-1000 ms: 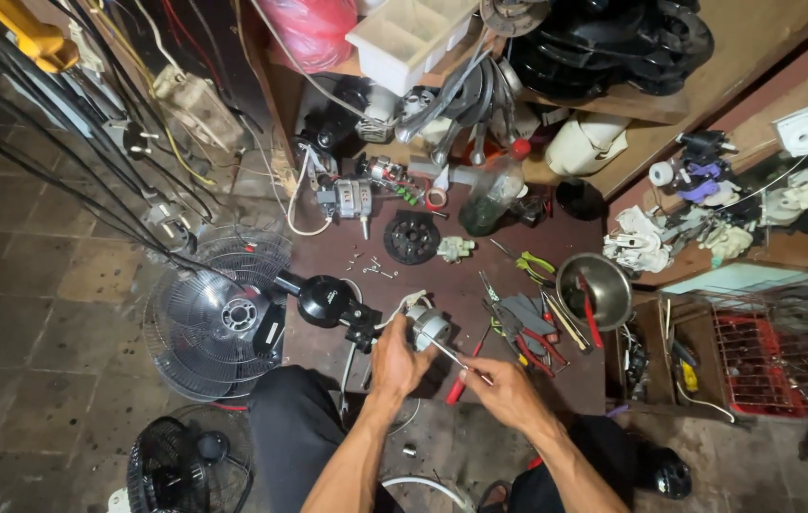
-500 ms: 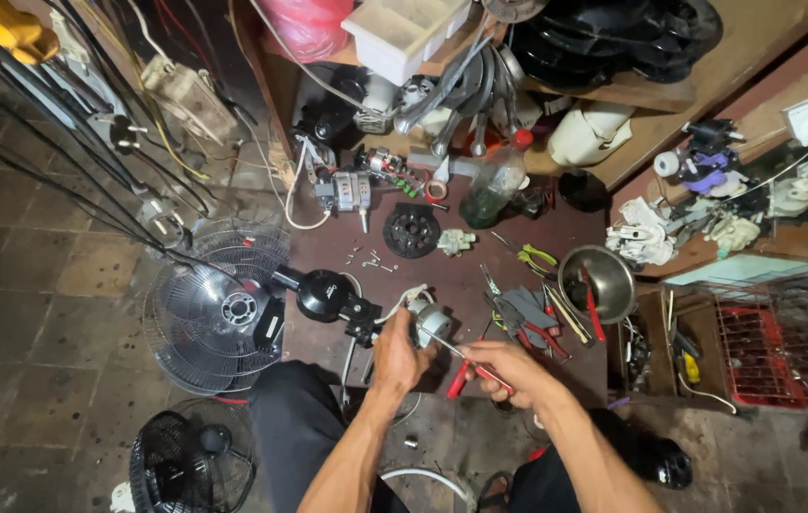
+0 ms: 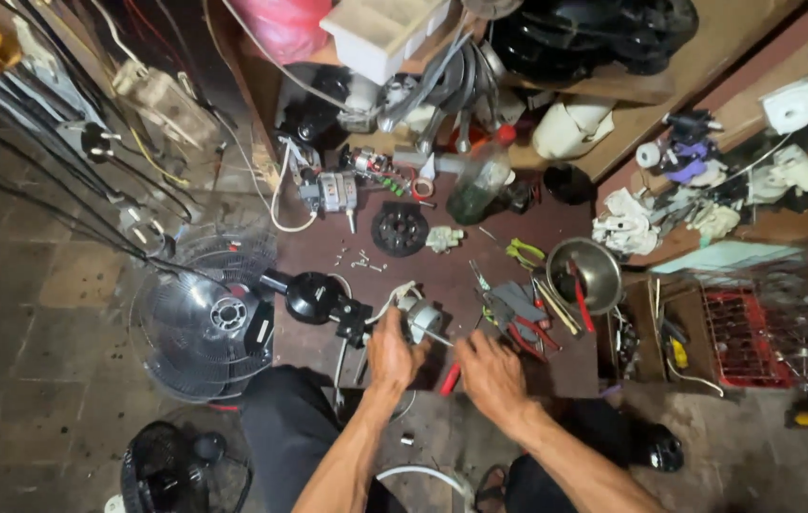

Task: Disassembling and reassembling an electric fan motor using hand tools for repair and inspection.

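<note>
Cluttered dark workboard (image 3: 480, 275): left hand (image 3: 393, 353) on fan motor (image 3: 418, 318).

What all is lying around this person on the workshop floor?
small silver fan motor: one, grey metal, at the left hand
red-handled tool: one, by the right hand
round black fan guard: one, floor left
steel bowl: one, silver, right of centre, tools inside
pliers and cutters: several, red and grey handles, beside the bowl
black toothed disc: one, centre
green plastic bottle: one, red cap, behind the disc
red wire basket: one, far right
left hand: grips the motor
right hand: beside the red-handled tool
</note>
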